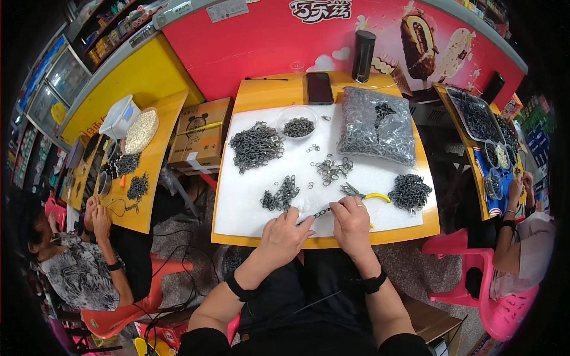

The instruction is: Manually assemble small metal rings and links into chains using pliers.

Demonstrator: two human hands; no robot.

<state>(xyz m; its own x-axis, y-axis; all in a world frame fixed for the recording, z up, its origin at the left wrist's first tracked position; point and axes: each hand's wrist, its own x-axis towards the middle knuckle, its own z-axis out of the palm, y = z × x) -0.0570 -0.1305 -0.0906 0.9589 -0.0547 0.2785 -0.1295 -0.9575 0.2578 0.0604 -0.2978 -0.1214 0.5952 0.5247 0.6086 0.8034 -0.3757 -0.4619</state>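
Near the worktop's (pixel 237 238) front edge, the left hand's (pixel 280 238) grip is narrow, pinching one end of a short dark chain (pixel 322 212). The chain spans the gap between the hands; light tension should stop links twisting. The right hand's (pixel 351 225) grip pinches the other end; fingertips alone would leave links visible. Pliers (pixel 376 196) lie just beyond, toward the right edge, within easy reach.
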